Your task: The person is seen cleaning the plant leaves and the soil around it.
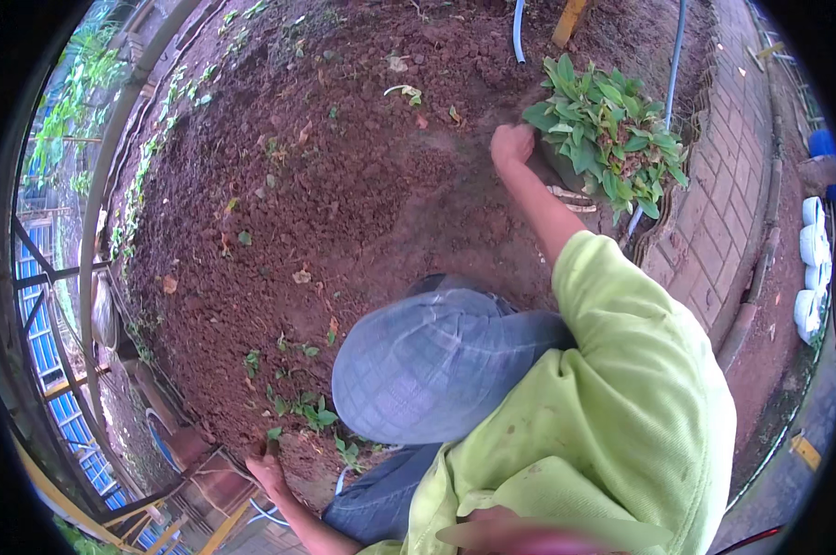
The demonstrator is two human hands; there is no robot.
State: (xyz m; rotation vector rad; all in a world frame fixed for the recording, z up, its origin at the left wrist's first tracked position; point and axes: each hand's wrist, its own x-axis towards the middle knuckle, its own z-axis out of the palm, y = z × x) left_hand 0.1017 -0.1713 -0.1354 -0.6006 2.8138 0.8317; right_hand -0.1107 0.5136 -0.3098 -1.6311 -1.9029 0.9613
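Observation:
My right hand (513, 147) reaches out over the reddish-brown soil (362, 187), its fingers curled low against the left side of a leafy green plant (608, 128). A dark pot or bag (562, 170) shows under the leaves. Whether the fingers grip its edge or something on the ground is hidden. At the lower left, my left hand (266, 470) is down at the soil's edge with its fingers bent. A small green leaf (274, 433) shows at those fingertips; I cannot tell if it is held. Low weeds (310, 413) grow between that hand and my bent knee (418, 368).
A brick path (716, 201) runs along the right, bordered by wavy edging (657, 229). A blue pipe (674, 62) stands beside the plant, near a wooden post (572, 21). White pots (812, 267) line the far right. A metal frame (64, 274) rises at the left.

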